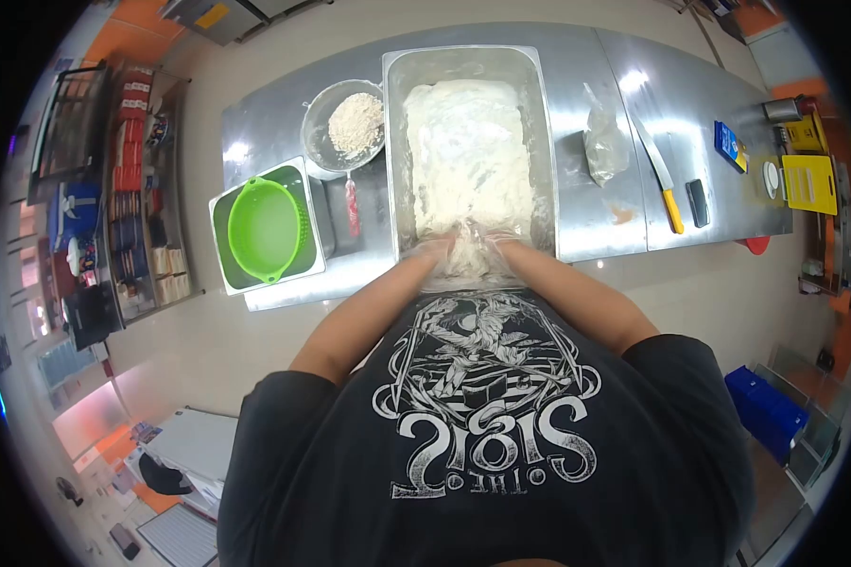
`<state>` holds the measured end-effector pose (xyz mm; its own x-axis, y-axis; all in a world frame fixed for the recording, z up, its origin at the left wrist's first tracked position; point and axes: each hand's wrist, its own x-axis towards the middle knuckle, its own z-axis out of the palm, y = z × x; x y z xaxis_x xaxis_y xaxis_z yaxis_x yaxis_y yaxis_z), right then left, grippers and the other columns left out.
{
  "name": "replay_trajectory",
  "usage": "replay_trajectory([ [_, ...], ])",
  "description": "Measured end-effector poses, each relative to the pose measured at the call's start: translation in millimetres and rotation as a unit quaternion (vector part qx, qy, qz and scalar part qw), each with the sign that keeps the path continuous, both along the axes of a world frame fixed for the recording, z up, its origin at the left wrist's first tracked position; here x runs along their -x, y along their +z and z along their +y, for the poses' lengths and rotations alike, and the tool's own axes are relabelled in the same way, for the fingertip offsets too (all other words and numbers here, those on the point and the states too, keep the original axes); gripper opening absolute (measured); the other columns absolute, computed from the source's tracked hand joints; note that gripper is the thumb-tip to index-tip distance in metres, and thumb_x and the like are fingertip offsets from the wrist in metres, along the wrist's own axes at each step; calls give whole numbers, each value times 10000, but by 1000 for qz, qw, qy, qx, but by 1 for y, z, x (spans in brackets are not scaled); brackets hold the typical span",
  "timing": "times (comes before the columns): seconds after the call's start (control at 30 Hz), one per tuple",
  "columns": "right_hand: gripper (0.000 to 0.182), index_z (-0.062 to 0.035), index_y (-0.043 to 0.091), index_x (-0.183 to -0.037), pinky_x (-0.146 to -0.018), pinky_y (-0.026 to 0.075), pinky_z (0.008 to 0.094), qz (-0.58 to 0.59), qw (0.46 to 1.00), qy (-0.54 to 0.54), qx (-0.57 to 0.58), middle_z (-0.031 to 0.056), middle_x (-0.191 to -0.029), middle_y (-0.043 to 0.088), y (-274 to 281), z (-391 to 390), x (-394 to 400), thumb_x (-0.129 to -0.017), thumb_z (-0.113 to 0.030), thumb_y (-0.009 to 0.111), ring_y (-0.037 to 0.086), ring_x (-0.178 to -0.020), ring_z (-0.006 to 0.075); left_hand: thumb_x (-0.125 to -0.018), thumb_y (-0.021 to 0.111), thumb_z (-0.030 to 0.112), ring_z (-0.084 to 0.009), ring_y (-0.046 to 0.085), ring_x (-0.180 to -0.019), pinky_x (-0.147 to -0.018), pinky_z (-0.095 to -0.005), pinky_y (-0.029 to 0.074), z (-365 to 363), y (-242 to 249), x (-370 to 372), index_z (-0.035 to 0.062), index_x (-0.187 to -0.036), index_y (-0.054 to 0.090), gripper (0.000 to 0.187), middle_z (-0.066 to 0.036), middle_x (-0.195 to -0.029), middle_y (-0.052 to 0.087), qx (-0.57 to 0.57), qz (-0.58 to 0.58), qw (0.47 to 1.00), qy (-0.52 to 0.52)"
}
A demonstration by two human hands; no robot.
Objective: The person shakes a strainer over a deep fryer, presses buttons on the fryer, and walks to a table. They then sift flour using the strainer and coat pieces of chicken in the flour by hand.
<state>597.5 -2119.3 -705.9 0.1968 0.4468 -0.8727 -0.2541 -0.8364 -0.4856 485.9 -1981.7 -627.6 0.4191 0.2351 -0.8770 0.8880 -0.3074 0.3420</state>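
Note:
A long metal pan (pixel 394 113) holds a broad mass of pale, floury dough (pixel 468 142). My left hand (pixel 434 250) and my right hand (pixel 502 249) are side by side at the pan's near end, both in what looks like thin clear plastic gloves. Between them is a bunched lump of the dough, and their fingers appear closed around it. Dough and the shiny plastic partly hide the fingertips.
Left of the pan are a bowl of flour (pixel 355 123), a red-handled utensil (pixel 353 208), and a green colander (pixel 267 231) in a metal container (pixel 219 222). To the right lie a plastic bag (pixel 603 142), a yellow-handled knife (pixel 654 161), a phone (pixel 698 202) and a blue box (pixel 730 146).

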Motion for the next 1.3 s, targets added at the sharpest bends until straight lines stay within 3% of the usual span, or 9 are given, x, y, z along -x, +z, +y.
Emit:
replay_trajectory([
  [0.17, 423, -7, 682, -1044, -851, 524, 365, 4, 995, -98, -19, 149, -1030, 709, -5, 19, 14, -974, -392, 522, 669, -925, 274, -1000, 460, 273, -296, 662, -965, -801, -391, 547, -11, -89, -11, -22, -1219, 585, 388, -201, -1159, 644, 302, -110, 850, 417],
  [0.37, 481, -4, 686, -1079, -820, 539, 362, -252, 967, 25, -23, 185, -1026, 716, 14, 23, -48, -866, -435, 685, 682, -895, 271, -920, 618, 336, -296, 690, -918, -822, -397, 566, -10, -69, -31, -63, -1210, 603, 494, -218, -1120, 678, 224, -160, 820, 502],
  [0.47, 567, 13, 680, -1089, -799, 547, 408, -334, 938, 84, 22, 227, -998, 713, 62, 34, -66, -830, -491, 707, 694, -889, 329, -868, 678, 299, -338, 685, -974, -889, -414, 543, 24, 40, -43, -59, -1194, 616, 488, -247, -1100, 679, -28, -54, 977, 204],
  [0.57, 604, 25, 663, -1120, -829, 538, 452, -293, 950, 86, -71, 263, -1008, 700, 103, 36, -69, -845, -513, 679, 686, -930, 386, -845, 690, 386, -374, 663, -1055, -953, -417, 504, 29, 16, -9, -53, -1187, 632, 560, -292, -1114, 667, -263, -189, 946, -7],
  [0.77, 625, -1, 539, -1310, -947, 485, 475, -433, 870, 98, -213, 273, -1086, 679, 46, 67, -65, -927, -494, 560, 649, -1033, 402, -868, 574, 608, -396, 625, -1125, -966, -441, 479, 35, 84, -15, -89, -1065, 680, 732, -270, -1171, 653, -175, -100, 922, -329],
  [0.9, 667, -2, 463, -1379, -981, 466, 481, -324, 858, 380, -120, 262, -1107, 679, 45, 68, -29, -950, -510, 511, 634, -1074, 408, -915, 474, 644, -384, 623, -1136, -974, -440, 473, 41, 96, -29, -97, -1082, 676, 786, -267, -1194, 650, -174, -30, 953, -248],
  [1.1, 565, 21, 634, -1170, -924, 504, 485, -251, 953, 113, -122, 279, -1090, 672, 123, 32, -63, -973, -487, 485, 652, -1019, 427, -964, 417, 610, -386, 612, -1156, -1009, -442, 461, 46, 54, -37, -89, -1190, 628, 765, -269, -1227, 636, -301, -110, 944, -76],
  [1.23, 491, 21, 669, -1072, -922, 506, 472, -408, 896, 167, -54, 271, -1094, 670, 125, 43, -72, -996, -419, 466, 644, -1033, 427, -1010, 357, 532, -412, 587, -1193, -1048, -456, 437, 50, 2, -40, -10, -1370, 526, 672, -274, -1283, 604, -172, -23, 968, -180],
  [1.3, 453, 11, 666, -1077, -902, 512, 479, -446, 849, 234, -160, 265, -1082, 669, 24, 12, -54, -997, -389, 469, 651, -1003, 422, -1018, 348, 521, -415, 564, -1222, -1067, -463, 421, 47, -42, -31, 21, -1432, 476, 662, -269, -1320, 577, -106, -27, 972, -207],
])
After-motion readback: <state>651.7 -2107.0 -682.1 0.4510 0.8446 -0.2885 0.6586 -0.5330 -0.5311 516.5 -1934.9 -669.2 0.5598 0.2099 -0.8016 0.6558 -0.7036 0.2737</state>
